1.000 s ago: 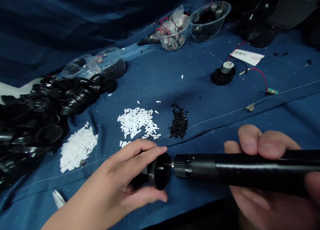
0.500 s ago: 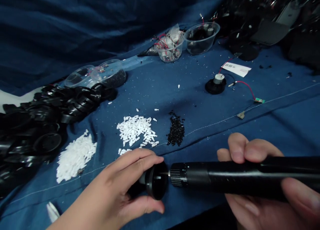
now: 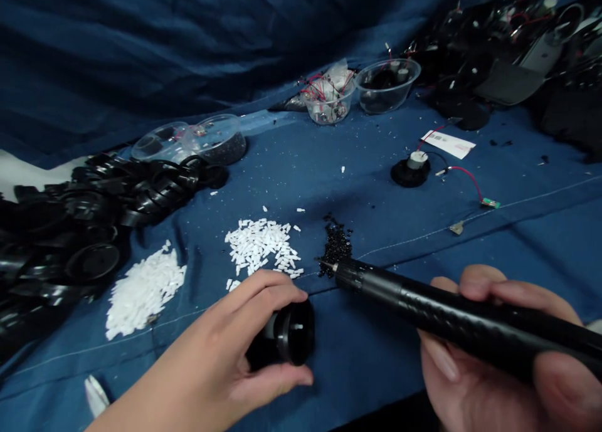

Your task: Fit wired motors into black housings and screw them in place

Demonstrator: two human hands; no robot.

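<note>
Right hand point(image 3: 484, 388), clasping screwdriver point(image 3: 451, 311), swung tip from housing point(image 3: 297, 333) to black pieces point(image 3: 337, 241); left hand point(image 3: 237, 335) clamped on housing.

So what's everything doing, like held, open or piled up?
Black round part: held in left hand
Electric screwdriver: held in right hand, bit away from the part
Small black screws: loosely heaped
White plastic pieces: two loose piles
Wire-filled clear tub: lidless
Clear tub beside it: lidless
Motor: standing on black disc, wired

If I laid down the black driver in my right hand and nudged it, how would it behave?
The black driver would probably roll, being long and rounded, though the creased blue cloth might slow it. It looks glossy, so perhaps slippery, and its thin tip may snag.
</note>
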